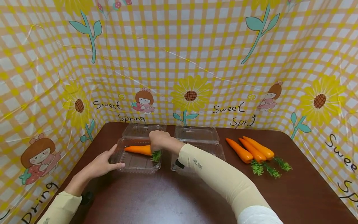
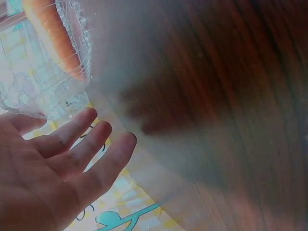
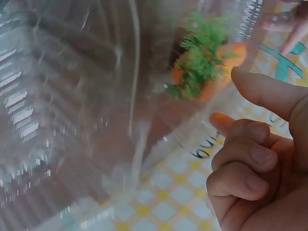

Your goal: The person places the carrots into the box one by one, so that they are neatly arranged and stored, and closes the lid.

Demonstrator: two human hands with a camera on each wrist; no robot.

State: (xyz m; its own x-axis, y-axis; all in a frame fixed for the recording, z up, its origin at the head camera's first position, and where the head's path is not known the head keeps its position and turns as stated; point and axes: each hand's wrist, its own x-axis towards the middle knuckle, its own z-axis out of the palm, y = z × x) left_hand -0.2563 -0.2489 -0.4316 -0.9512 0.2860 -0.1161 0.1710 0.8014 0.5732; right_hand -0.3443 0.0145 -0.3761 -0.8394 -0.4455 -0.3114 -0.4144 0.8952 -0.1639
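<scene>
An orange carrot (image 1: 138, 150) with a frilly green top (image 3: 204, 53) lies inside the left clear plastic container (image 1: 139, 170), its tip to the left. My right hand (image 1: 162, 140) is over the carrot's thick end. In the right wrist view, thumb and index finger stand apart near the carrot with no visible grip, and the other fingers curl loosely. At the container's left side is my left hand (image 1: 103, 162), thumb spread from the fingers. The left wrist view shows relaxed fingers (image 2: 103, 156) beside the plastic; whether they touch it I cannot tell.
Right of it stands a second clear container (image 1: 219, 151), partly behind my right forearm. Both lids (image 1: 197, 133) lean open toward the back. Three more carrots (image 1: 239, 151) lie at the right on the brown table (image 1: 167, 199). A checked cloth (image 1: 167, 62) surrounds the table's back and sides.
</scene>
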